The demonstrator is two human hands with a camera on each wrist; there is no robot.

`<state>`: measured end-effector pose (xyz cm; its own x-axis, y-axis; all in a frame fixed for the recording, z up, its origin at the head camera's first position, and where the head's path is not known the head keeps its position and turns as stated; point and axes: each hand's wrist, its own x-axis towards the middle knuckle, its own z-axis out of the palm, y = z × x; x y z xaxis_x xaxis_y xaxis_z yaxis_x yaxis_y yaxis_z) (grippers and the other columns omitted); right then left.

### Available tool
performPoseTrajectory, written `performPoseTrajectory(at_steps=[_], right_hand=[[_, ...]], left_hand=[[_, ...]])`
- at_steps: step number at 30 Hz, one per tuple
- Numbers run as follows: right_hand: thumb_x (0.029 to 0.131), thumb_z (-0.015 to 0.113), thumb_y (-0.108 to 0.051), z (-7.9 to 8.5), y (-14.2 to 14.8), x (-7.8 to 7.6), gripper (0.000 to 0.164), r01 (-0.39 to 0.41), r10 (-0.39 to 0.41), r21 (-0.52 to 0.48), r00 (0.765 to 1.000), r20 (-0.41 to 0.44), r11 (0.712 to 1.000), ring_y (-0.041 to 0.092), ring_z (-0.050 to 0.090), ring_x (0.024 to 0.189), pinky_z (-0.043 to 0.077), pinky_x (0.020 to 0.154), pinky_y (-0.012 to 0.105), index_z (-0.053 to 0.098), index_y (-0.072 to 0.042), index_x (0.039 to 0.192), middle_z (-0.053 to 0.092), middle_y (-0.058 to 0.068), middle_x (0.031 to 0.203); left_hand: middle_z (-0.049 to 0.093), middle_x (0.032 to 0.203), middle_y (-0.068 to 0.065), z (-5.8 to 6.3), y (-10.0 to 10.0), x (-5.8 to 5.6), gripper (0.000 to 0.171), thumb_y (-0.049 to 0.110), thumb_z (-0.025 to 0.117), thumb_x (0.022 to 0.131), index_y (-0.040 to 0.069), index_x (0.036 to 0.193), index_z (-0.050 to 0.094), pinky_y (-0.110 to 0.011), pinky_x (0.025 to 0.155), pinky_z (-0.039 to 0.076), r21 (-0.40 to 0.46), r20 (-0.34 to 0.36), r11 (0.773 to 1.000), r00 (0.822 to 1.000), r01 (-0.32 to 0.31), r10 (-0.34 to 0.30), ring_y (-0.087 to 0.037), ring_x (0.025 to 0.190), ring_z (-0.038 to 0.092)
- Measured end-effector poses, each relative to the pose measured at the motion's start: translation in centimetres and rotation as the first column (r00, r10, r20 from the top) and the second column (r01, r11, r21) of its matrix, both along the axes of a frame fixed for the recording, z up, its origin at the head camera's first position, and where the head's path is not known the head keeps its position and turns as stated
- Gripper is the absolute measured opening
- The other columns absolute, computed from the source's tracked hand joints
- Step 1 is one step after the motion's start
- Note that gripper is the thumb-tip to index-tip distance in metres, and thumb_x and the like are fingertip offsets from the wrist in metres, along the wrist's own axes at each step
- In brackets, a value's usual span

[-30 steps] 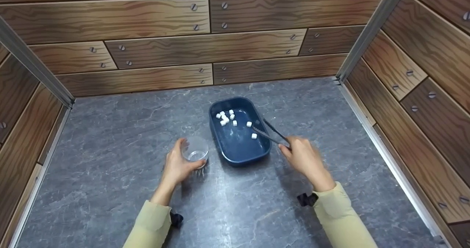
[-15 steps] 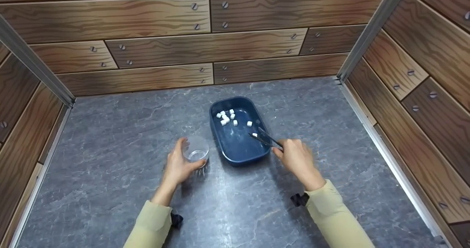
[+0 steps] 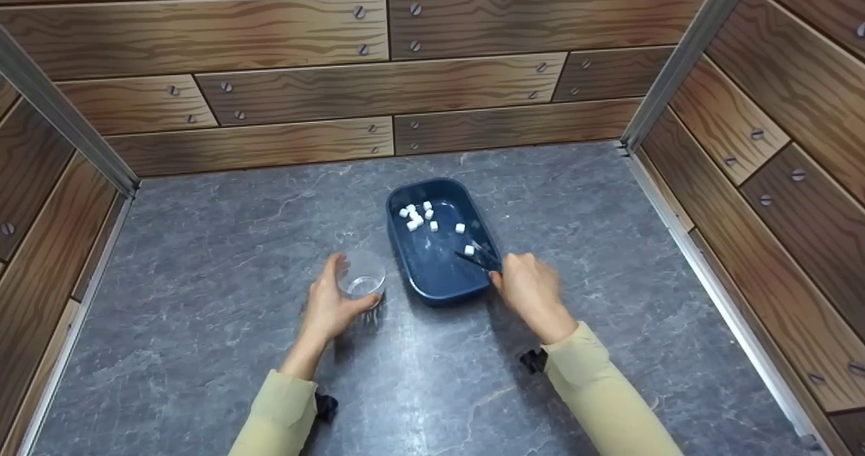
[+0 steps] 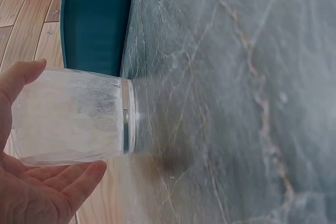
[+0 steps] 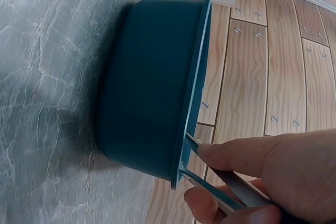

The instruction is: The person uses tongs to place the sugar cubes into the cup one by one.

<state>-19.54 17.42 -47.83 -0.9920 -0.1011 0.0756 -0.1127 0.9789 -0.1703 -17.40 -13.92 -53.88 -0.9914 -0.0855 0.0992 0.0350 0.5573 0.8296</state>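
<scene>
My left hand [image 3: 326, 307] grips a clear plastic cup [image 3: 363, 272] from its left side, thumb and fingers spread around the wall. It stands upright on the grey surface, and I see nothing in it. To its right sits a dark blue rectangular container [image 3: 432, 267] holding several small white cubes [image 3: 414, 219]. Over the container's right rim, my right hand [image 3: 532, 295] holds dark tongs [image 3: 478, 261], their arms apart and tips low inside. Between those arms lies one white cube [image 3: 469, 250]. The container's wall [image 5: 149, 82] hides the tips in the right wrist view.
Wood-patterned panels [image 3: 290, 98] enclose the grey marbled surface [image 3: 223, 260] at the back and both sides. Metal rails [image 3: 716, 300] run along the side edges. Another white cube [image 3: 460, 228] lies apart from the cluster in the container.
My right hand has moved left and closer to the container, and the tongs have shifted down to either side of the nearest white cube. The left hand and cup have stayed in place.
</scene>
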Motion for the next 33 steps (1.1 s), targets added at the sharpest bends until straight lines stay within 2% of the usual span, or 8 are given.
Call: performPoseTrajectory(at_steps=[12,20,27,33], right_hand=[[0.087,0.073,-0.024,-0.32,-0.65,-0.71,0.026,0.015,-0.015,0.023,1.000,-0.003,1.000,0.037,0.065,0.063,0.051,0.051,0.052,0.071,0.001,0.081,0.068,0.019,0.076],[0.086,0.074,-0.021,-0.23,-0.84,-0.88,0.023,0.007,-0.007,0.015,1.000,0.005,1.000,0.038,0.065,0.064,0.051,0.051,0.052,0.071,0.002,0.083,0.068,0.019,0.075],[0.084,0.076,-0.022,-0.07,-0.99,-0.95,0.025,-0.010,0.011,0.030,1.000,-0.017,1.000,0.041,0.066,0.068,0.053,0.056,0.053,0.071,0.002,0.082,0.069,0.023,0.080],[0.083,0.077,-0.022,-0.04,-1.07,-0.97,0.025,-0.014,0.014,0.026,1.000,-0.025,1.000,0.042,0.066,0.069,0.053,0.056,0.053,0.072,0.003,0.083,0.069,0.023,0.080]], left_hand=[[0.058,0.130,-0.024,-0.17,-0.03,-0.08,0.091,0.028,0.091,0.066,0.000,0.138,0.043,-0.050,0.100,0.043,0.005,-0.023,1.000,1.000,-0.003,0.003,-0.038,0.120,0.054],[0.057,0.132,-0.024,-0.19,-0.06,-0.06,0.091,0.026,0.091,0.067,0.000,0.139,0.042,-0.049,0.101,0.042,0.024,-0.016,1.000,1.000,-0.004,0.004,-0.038,0.122,0.053],[0.054,0.135,-0.022,-0.16,-0.09,-0.02,0.091,0.028,0.090,0.067,0.003,0.140,0.042,-0.049,0.100,0.042,0.003,0.004,1.000,1.000,-0.013,0.013,-0.037,0.123,0.052],[0.054,0.135,-0.023,-0.24,-0.16,0.02,0.091,0.029,0.090,0.068,0.000,0.140,0.041,-0.051,0.100,0.042,0.006,-0.003,1.000,1.000,0.000,0.000,-0.038,0.123,0.052]])
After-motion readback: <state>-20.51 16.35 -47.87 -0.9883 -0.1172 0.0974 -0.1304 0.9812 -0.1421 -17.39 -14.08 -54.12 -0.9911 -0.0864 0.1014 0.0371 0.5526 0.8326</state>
